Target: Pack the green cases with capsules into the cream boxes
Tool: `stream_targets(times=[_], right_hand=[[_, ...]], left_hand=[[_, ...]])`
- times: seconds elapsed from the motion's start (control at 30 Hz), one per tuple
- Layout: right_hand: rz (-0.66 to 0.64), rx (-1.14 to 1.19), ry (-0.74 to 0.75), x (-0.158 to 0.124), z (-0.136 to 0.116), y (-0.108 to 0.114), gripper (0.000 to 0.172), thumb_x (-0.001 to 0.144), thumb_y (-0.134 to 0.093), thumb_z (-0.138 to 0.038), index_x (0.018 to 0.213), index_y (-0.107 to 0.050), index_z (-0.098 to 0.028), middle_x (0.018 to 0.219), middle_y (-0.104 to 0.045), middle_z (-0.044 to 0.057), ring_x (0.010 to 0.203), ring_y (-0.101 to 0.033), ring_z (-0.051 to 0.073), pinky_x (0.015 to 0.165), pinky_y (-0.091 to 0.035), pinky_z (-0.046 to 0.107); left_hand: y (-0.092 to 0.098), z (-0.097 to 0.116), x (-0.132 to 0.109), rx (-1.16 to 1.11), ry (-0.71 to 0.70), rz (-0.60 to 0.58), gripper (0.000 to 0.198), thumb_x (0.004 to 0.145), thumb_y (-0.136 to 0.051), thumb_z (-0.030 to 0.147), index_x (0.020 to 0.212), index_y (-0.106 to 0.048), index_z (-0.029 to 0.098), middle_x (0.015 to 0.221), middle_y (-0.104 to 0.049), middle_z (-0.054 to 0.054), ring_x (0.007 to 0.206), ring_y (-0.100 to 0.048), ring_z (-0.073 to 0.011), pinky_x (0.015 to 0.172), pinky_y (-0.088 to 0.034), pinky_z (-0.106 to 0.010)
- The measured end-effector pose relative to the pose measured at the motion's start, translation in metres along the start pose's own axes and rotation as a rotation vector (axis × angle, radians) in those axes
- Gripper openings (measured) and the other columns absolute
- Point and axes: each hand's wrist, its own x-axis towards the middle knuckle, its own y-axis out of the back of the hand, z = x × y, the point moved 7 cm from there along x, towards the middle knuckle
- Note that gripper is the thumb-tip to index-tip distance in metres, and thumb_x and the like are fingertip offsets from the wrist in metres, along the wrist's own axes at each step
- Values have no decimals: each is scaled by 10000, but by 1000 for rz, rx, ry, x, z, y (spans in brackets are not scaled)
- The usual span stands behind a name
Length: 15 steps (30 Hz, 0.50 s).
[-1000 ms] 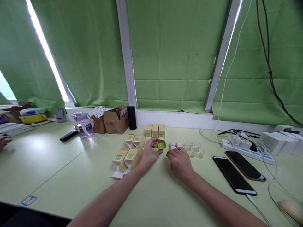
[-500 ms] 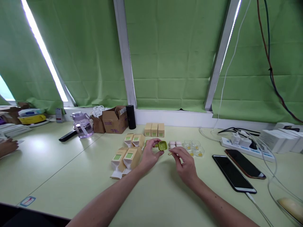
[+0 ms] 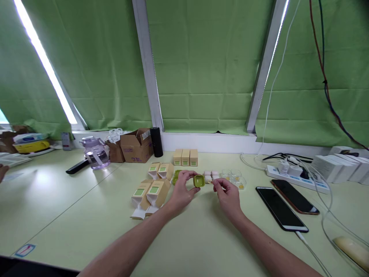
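My left hand [image 3: 182, 189] pinches a small green square case [image 3: 198, 180], held just above the pale green table [image 3: 72, 215]. My right hand [image 3: 227, 194] is closed in a pinch on a tiny pale piece [image 3: 209, 181] beside the case. Behind them lie two pink cases [image 3: 211, 174] and several clear cases with yellow spots [image 3: 235, 178]. Left of my left hand lie open tan cartons with green labels [image 3: 152, 190]. Three closed tan boxes [image 3: 185, 157] stand in a row further back.
Two phones [image 3: 281, 213] lie at the right, one on a cable, near a white power strip [image 3: 296, 174] and white boxes [image 3: 343, 169]. A purple bottle [image 3: 93, 154], brown cardboard boxes [image 3: 135, 145] and a black cylinder [image 3: 156, 141] stand at the back left. Another person's hand [image 3: 2, 171] shows at the far left.
My right hand lifted off the table and picked up a tiny piece, bringing it beside the green case. My left hand kept holding the case, raised slightly.
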Motion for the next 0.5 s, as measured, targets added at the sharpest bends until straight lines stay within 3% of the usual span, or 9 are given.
stream_targets(times=[0.3,0.5], right_hand=[[-2,161,-168,6,21,1,542,811,-713,-708,688,-622,-188,559,-537,-19,502,-421,109,471,-329,238],[-14,236,-136,6,16,0,498,800,-752,-669,816,-698,-174,610,-600,0,529,-530,132,456,-391,237]], left_hand=[[-2,2,0,-15,0,-18,489,707,-744,10,1127,-664,246,1202,-574,-46,1165,-611,-217,1114,-493,-449],[-3,3,0,-16,-10,-29,491,708,-761,10,1135,-668,234,1198,-565,-56,1164,-593,-221,1121,-481,-460]])
